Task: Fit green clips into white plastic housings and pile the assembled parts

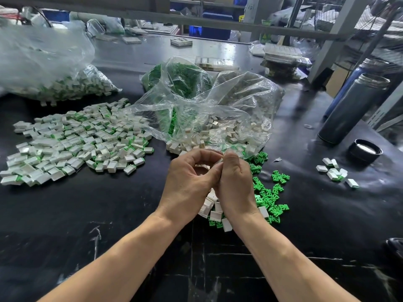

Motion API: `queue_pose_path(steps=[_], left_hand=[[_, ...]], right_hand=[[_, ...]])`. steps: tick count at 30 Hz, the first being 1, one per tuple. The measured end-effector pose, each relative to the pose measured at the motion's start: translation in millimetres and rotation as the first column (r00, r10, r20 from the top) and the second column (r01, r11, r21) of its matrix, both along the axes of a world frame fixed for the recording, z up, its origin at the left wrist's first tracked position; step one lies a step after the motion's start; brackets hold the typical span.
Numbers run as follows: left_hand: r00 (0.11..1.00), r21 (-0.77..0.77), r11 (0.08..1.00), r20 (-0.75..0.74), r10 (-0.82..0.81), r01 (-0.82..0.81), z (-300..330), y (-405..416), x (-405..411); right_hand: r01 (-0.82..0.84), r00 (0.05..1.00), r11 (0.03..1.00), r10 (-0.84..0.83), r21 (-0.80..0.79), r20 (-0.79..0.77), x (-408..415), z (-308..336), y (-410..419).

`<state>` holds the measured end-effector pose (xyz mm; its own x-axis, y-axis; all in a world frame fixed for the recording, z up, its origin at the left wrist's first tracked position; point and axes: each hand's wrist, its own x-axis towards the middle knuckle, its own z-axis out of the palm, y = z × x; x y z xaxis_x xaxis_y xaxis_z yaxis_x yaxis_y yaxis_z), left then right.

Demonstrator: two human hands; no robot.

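My left hand [187, 184] and my right hand [234, 182] meet above the middle of the black table, fingers curled together round a white housing [220, 160] of which only a corner shows. Whether a green clip is in it is hidden. Under my hands lie loose white housings [214, 211], and to their right loose green clips [269, 197]. A wide pile of assembled parts [76, 140], white with green edges, spreads on the left.
An open clear bag [209, 110] behind my hands holds green clips and white housings. A second bag of assembled parts [50, 68] lies back left. At the right stand a grey flask [353, 107], its black lid [365, 151] and a few assembled parts [335, 173].
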<state>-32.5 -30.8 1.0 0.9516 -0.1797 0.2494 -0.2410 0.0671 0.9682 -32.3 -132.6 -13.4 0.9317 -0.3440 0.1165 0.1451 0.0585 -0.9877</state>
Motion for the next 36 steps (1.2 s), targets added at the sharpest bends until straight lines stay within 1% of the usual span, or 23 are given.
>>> queue_pose_path(steps=[4, 6, 8, 10, 12, 14, 16, 18, 20, 22, 24, 26, 28, 30, 31, 34, 36], left_hand=[[1.000, -0.009, 1.000, -0.012, 0.011, -0.011, 0, 0, 0], [1.000, -0.009, 1.000, -0.016, 0.007, -0.007, 1, 1, 0], [0.999, 0.000, 1.000, -0.007, 0.031, -0.031, 2, 4, 1], [0.996, 0.059, 0.994, 0.023, 0.090, -0.092, 2, 9, 5], [0.991, 0.117, 0.985, 0.053, 0.120, -0.125, 1, 15, 9], [0.990, 0.150, 0.979, 0.049, 0.130, -0.136, 0, 21, 13], [0.988, 0.236, 0.959, 0.038, 0.150, -0.155, -2, 28, 19], [0.976, 0.399, 0.891, 0.068, 0.206, -0.216, -4, 40, 27], [0.955, 0.574, 0.765, 0.132, 0.264, -0.291, -6, 57, 36], [0.923, 0.681, 0.629, 0.212, 0.321, -0.375, -6, 73, 44], [0.872, 0.714, 0.516, 0.298, 0.389, -0.474, -5, 88, 54], [0.808, 0.714, 0.413, 0.379, 0.451, -0.566, -4, 102, 63], [0.756, 0.710, 0.333, 0.430, 0.493, -0.621, -5, 113, 68], [0.733, 0.710, 0.290, 0.456, 0.505, -0.642, -9, 120, 72], [0.730, 0.711, 0.283, 0.461, 0.505, -0.644, -11, 122, 73], [0.723, 0.712, 0.279, 0.448, 0.526, -0.645, -14, 119, 73], [0.710, 0.689, 0.283, 0.472, 0.523, -0.667, -11, 114, 70]], right_hand=[[-0.023, 1.000, 0.999, 0.023, 0.039, 0.013, -5, 2, 1], [-0.043, 0.999, 0.999, 0.043, 0.020, -0.002, -8, 4, 1], [-0.058, 0.998, 0.997, 0.057, -0.045, -0.018, -11, 6, -4], [-0.043, 0.999, 0.989, 0.041, -0.140, -0.019, -13, 8, -11], [-0.026, 0.999, 0.984, 0.030, -0.177, 0.018, -14, 9, -18], [-0.011, 0.999, 0.973, 0.022, -0.230, 0.047, -15, 10, -22], [0.025, 0.999, 0.952, -0.010, -0.304, 0.049, -14, 8, -23], [0.062, 0.998, 0.928, -0.052, -0.367, 0.037, -13, 6, -24], [0.067, 0.998, 0.906, -0.069, -0.417, 0.011, -12, 5, -28], [0.064, 0.997, 0.891, -0.075, -0.450, -0.006, -13, 5, -31], [0.053, 0.997, 0.882, -0.071, -0.468, -0.020, -14, 5, -33], [0.046, 0.997, 0.870, -0.073, -0.491, -0.037, -14, 5, -33], [0.045, 0.995, 0.859, -0.082, -0.510, -0.051, -13, 6, -33], [0.046, 0.994, 0.847, -0.091, -0.529, -0.059, -13, 5, -34], [0.052, 0.994, 0.842, -0.097, -0.537, -0.056, -13, 5, -35], [0.073, 0.992, 0.822, -0.120, -0.564, -0.046, -13, 6, -38], [0.068, 0.991, 0.799, -0.123, -0.597, -0.052, -14, 7, -38]])
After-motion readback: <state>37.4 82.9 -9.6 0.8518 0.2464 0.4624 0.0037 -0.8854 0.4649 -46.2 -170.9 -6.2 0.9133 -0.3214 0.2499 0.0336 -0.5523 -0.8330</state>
